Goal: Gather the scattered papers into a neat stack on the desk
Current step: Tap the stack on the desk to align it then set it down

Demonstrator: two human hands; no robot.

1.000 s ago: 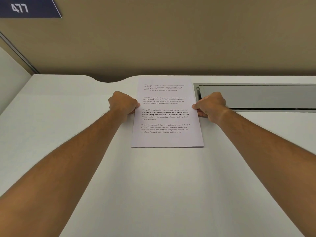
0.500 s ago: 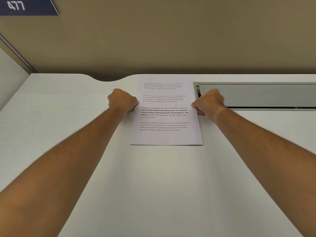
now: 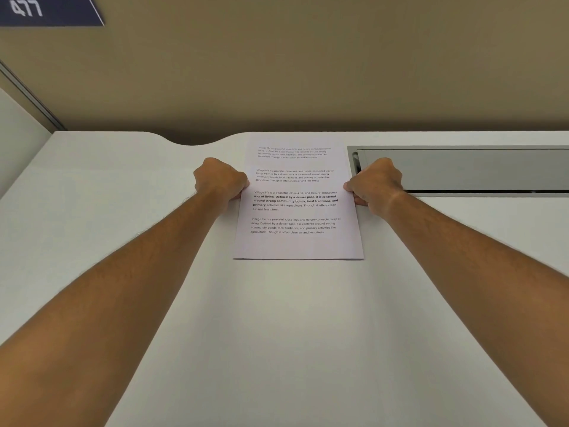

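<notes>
Head view: my left hand [image 3: 220, 179] and right hand [image 3: 376, 183] each grip a long side of the paper stack [image 3: 297, 211], squaring it mid-surface [image 3: 123, 186], left of the cable tray [image 3: 468, 171].

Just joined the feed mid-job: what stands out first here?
A stack of printed papers lies squared on the white desk, near its far edge. The left hand and right hand grip its two long sides. A grey metal cable tray is set into the desk to the right.
</notes>
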